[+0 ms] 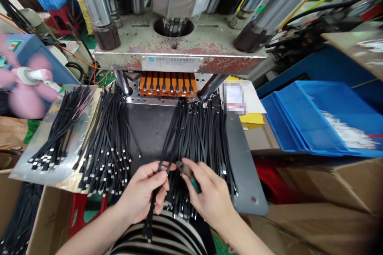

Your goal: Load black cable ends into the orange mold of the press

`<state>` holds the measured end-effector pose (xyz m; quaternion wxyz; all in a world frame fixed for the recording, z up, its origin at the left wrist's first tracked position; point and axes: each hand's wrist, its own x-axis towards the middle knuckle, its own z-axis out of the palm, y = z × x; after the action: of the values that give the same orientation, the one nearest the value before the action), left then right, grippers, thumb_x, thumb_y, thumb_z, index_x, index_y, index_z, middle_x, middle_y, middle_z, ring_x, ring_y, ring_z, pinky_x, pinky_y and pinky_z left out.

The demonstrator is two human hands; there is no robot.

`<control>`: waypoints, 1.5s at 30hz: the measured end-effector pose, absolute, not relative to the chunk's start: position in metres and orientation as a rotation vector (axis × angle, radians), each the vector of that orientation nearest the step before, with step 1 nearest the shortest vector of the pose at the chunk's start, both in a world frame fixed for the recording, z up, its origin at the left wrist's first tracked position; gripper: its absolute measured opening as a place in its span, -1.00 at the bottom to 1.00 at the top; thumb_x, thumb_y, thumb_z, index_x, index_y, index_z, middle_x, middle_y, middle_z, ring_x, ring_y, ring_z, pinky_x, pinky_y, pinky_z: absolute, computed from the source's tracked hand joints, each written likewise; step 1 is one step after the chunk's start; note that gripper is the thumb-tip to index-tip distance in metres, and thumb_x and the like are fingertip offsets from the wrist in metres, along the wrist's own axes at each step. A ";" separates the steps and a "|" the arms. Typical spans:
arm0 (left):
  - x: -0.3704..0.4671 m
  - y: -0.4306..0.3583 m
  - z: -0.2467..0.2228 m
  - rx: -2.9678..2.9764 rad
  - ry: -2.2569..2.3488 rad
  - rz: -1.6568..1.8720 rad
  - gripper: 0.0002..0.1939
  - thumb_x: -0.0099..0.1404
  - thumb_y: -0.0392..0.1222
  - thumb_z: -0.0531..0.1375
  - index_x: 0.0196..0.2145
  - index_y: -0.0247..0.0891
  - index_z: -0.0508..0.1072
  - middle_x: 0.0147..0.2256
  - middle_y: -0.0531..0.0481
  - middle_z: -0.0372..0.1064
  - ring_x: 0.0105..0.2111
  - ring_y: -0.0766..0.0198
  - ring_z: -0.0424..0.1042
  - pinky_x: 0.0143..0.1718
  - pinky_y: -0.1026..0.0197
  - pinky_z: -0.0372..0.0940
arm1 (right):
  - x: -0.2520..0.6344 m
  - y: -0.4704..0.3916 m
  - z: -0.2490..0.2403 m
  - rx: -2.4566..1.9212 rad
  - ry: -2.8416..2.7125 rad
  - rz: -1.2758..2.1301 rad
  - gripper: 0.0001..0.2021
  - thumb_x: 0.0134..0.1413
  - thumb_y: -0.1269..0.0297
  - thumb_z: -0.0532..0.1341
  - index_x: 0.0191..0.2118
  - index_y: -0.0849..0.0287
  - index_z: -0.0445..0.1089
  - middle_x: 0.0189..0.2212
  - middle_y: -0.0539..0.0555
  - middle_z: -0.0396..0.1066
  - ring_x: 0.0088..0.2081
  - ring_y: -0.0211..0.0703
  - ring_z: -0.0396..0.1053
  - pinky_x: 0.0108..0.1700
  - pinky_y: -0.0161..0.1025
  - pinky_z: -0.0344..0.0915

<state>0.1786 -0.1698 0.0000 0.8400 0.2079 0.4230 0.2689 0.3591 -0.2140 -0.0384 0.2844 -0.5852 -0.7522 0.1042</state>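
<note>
- Cables (149, 223) in work: a few flat black lengths run through your left hand (148, 187), its thumb and forefinger pinched together on them; exact count unclear.
- Right hand (206, 191): your fingers curl closed around a green-handled tool (195, 184), nose pointed at the left fingertips. Cannot tell whether its jaws touch a cable.
- Hold, judged: pinching close to the nose probably steadies the cables, while their lower ends hang free towards your lap.
- Right pile (200, 131): spread on the desk (248, 183) beneath and beyond your hands, roughly parallel, presumably for short reach and fewer tangles.
- Left pile (109, 143): pale tips facing you, a strip of desk between it and the right pile; the gap likely prevents mixing.
- Orange block (167, 92), under the press (215, 40): black pieces sit side by side, seemingly spaced to stay aligned.
</note>
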 end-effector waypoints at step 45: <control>0.146 -0.153 0.011 2.671 0.910 0.074 -0.79 0.29 -0.43 0.01 -0.26 -0.30 0.41 -0.33 -0.11 0.33 -0.37 0.18 0.27 -0.46 0.21 0.05 | 0.339 -0.215 0.017 -1.934 -2.527 -0.342 -0.84 -0.01 0.56 0.09 -0.41 0.14 0.24 -0.51 0.08 0.19 -0.49 -0.08 0.16 -0.43 -0.19 0.03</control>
<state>0.1459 -0.1534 0.0111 0.1587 0.9343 0.3182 0.0258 0.3387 -0.2151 0.0174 -0.0295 -0.6041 -0.7891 -0.1068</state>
